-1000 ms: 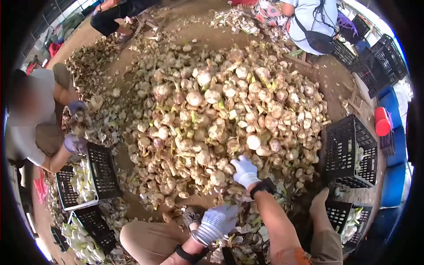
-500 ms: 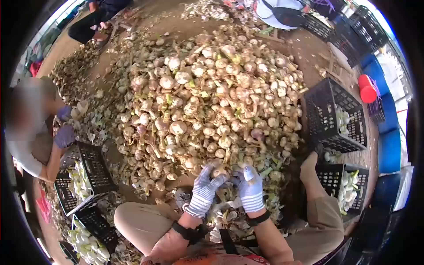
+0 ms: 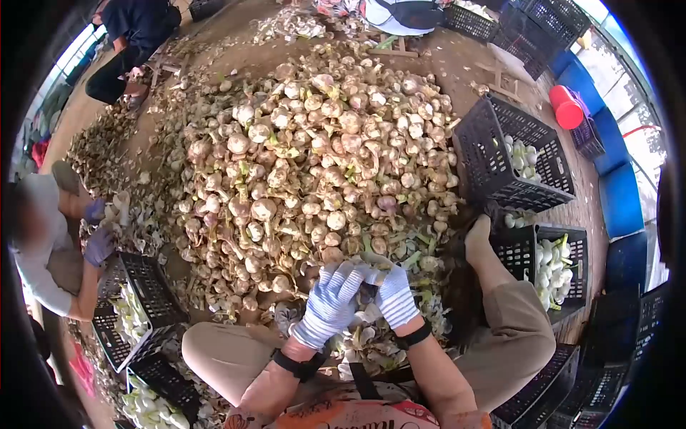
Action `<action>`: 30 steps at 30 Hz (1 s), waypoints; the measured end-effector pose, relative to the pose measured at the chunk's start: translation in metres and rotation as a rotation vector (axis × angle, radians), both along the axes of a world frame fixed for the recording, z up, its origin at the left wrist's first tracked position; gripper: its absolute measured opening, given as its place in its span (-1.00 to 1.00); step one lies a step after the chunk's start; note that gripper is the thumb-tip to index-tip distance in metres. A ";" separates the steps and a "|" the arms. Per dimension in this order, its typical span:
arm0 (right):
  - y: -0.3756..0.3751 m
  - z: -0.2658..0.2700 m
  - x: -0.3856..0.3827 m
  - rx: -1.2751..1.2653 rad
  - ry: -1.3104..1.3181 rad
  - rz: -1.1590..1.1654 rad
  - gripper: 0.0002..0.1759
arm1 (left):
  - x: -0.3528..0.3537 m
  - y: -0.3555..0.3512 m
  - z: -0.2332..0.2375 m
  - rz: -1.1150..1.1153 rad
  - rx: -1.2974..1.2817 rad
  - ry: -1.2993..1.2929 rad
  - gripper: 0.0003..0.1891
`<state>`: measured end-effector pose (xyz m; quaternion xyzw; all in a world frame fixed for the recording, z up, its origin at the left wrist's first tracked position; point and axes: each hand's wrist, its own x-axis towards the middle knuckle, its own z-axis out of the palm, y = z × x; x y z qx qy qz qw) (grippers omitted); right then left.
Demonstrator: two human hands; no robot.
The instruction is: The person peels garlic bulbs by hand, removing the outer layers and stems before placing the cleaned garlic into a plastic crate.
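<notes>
My left hand (image 3: 331, 304), in a striped white and blue glove, is closed around a garlic bulb that its fingers mostly hide. My right hand (image 3: 395, 297), in a matching glove, is closed close beside it, thumb and fingers pinched on the garlic's stem and dry leaves (image 3: 373, 263). Both hands meet at the near edge of a large heap of garlic bulbs (image 3: 321, 157), some with soil and stems. Loose peelings (image 3: 361, 339) lie beneath the hands, between my legs.
On the right, black crates (image 3: 511, 187) hold peeled white garlic, with a red container (image 3: 566, 107) beyond. On the left, a co-worker in purple gloves (image 3: 98, 245) sits beside another black crate (image 3: 150, 286). Another person (image 3: 132, 28) crouches at the far left.
The view has shifted, turning slightly. My hands have come closer together, and my left hand has rolled so its back faces up over the garlic. The co-worker's hands moved slightly.
</notes>
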<state>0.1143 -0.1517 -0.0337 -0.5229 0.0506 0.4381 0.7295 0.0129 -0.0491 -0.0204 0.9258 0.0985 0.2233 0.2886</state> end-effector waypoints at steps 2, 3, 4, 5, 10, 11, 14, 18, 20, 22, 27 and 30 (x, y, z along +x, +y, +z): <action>0.000 0.001 -0.001 0.025 0.081 -0.010 -0.61 | -0.001 0.001 0.004 0.017 0.021 0.032 -0.46; -0.001 0.002 0.001 0.057 0.201 -0.037 -0.67 | 0.000 0.003 0.008 0.013 -0.001 0.033 -0.46; -0.002 0.002 0.000 0.059 0.202 -0.037 -0.67 | 0.000 0.004 0.010 0.011 -0.023 0.032 -0.45; -0.003 -0.001 -0.003 0.072 0.139 -0.019 -0.70 | -0.002 0.006 0.010 0.037 -0.147 0.025 -0.40; 0.004 0.017 0.000 -0.199 -0.220 0.142 -0.71 | -0.007 0.004 0.000 0.176 -0.792 -0.007 -0.23; 0.006 0.008 -0.001 -0.171 -0.168 0.126 -0.63 | -0.008 0.002 0.001 0.167 -0.624 0.028 -0.21; 0.010 -0.004 -0.006 -0.037 -0.137 0.046 -0.62 | -0.010 0.002 0.000 0.144 -0.394 0.081 -0.19; 0.007 0.003 -0.003 0.007 -0.027 0.065 -0.61 | -0.011 0.006 0.000 0.160 -0.493 0.060 -0.16; 0.006 0.017 -0.001 0.001 -0.015 0.095 -0.60 | -0.009 0.008 0.002 0.171 -0.624 0.041 -0.14; 0.007 0.024 0.001 -0.003 0.002 0.128 -0.59 | -0.009 0.010 0.006 0.140 -1.083 -0.091 -0.10; 0.006 0.017 -0.001 -0.056 -0.556 0.277 -0.53 | -0.009 0.021 0.013 0.205 -1.943 -0.202 -0.18; 0.007 0.028 -0.005 -0.111 -1.052 0.369 -0.50 | -0.011 0.023 0.005 0.321 -2.035 -0.165 -0.33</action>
